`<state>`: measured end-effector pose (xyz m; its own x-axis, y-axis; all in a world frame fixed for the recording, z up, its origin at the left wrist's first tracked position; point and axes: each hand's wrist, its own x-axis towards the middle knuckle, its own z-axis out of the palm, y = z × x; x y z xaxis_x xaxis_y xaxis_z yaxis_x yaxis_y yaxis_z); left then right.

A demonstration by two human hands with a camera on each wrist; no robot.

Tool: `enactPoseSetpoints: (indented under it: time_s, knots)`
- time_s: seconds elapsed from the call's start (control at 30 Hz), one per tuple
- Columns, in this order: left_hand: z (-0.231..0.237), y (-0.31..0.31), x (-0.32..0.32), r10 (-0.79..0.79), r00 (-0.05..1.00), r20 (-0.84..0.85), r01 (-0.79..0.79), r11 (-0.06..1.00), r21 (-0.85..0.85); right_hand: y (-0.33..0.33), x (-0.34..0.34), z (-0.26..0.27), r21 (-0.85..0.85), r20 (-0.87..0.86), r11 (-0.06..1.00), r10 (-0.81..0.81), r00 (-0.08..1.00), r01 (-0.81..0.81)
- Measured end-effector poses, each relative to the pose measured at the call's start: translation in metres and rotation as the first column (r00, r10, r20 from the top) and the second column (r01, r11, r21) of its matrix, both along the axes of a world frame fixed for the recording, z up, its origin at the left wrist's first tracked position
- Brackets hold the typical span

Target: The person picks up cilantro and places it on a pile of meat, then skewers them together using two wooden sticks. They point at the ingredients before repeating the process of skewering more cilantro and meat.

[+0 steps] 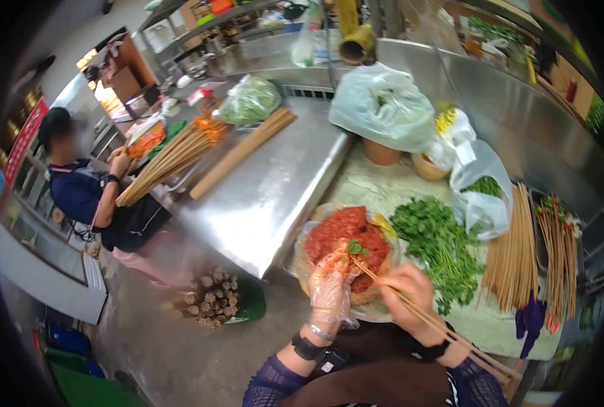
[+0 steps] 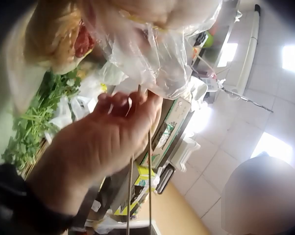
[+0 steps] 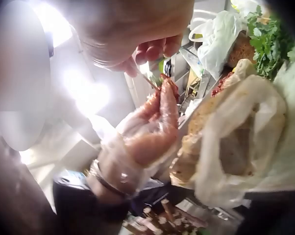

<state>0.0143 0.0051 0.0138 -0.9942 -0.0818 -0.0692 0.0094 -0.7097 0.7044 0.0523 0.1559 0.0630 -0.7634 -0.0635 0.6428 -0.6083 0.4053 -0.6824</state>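
Red minced meat (image 1: 336,227), slender skewers (image 2: 150,196)

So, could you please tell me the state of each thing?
left hand, gloved, smeared red
right hand, bare, gripping thin skewers
small green leaf, at left hand
red meat, heaped, uncovered
green herbs, loose, unbagged
large plastic bag, bulging
skewer bundle, lying flat

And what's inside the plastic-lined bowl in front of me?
A red, meat-like mixture is heaped inside the bowl. From the head view, your gloved left hand covers part of it, and whatever lies beneath the mixture can't be seen.
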Motion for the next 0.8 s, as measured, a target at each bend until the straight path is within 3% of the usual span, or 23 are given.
enactPoseSetpoints:
  time_s: [0.07,0.13,0.2,0.3,0.37,0.4,0.43,0.5,0.53,0.67,0.73,0.8]
  knots:
    - [-0.004,-0.014,-0.012,0.069,0.997,-0.042,-0.07,0.997,-0.028,0.018,0.012,-0.005,-0.156,0.129,0.985,0.092,0.987,-0.071]
    - [-0.003,-0.022,-0.019,0.099,0.99,-0.1,-0.102,0.994,-0.026,0.026,0.027,-0.001,-0.483,0.319,0.875,0.208,0.925,-0.03]
    - [0.001,-0.025,-0.021,0.11,0.989,-0.1,-0.115,0.992,-0.045,0.038,0.034,-0.012,-0.612,0.333,0.791,0.22,0.917,0.032]
    - [0.018,-0.019,-0.018,0.139,0.976,-0.167,-0.178,0.952,-0.25,0.064,0.051,-0.022,-0.713,0.429,0.677,0.216,0.877,0.182]
    - [0.032,-0.011,-0.015,0.098,0.968,-0.233,-0.206,0.842,-0.499,0.093,0.056,-0.03,-0.753,0.38,0.633,0.195,0.904,0.18]
    - [0.023,-0.008,-0.02,0.115,0.953,-0.281,-0.246,0.835,-0.493,0.104,0.062,-0.027,-0.794,0.405,0.533,0.102,0.909,0.294]
    - [0.018,-0.001,-0.014,0.144,0.968,-0.206,-0.211,0.911,-0.355,0.119,0.068,-0.023,-0.838,0.38,0.448,0.069,0.922,0.312]
    - [-0.005,0.0,-0.016,0.14,0.962,-0.233,-0.209,0.93,-0.304,0.157,0.075,-0.018,-0.873,0.309,0.375,-0.07,0.949,0.312]
    - [-0.02,-0.008,-0.019,0.062,0.946,-0.318,-0.184,0.911,-0.368,0.175,0.075,-0.018,-0.886,0.274,0.351,-0.128,0.953,0.302]
    - [-0.04,-0.019,-0.017,-0.012,0.956,-0.294,-0.141,0.858,-0.494,0.274,0.076,-0.018,-0.903,0.152,0.32,-0.387,0.91,0.287]
    - [-0.036,-0.018,-0.014,-0.014,0.966,-0.257,-0.122,0.854,-0.506,0.321,0.075,-0.013,-0.914,0.168,0.247,-0.494,0.853,0.323]
    - [-0.027,-0.009,-0.014,0.048,0.942,-0.333,-0.232,0.808,-0.542,0.364,0.067,-0.014,-0.931,0.194,0.145,-0.578,0.793,0.334]
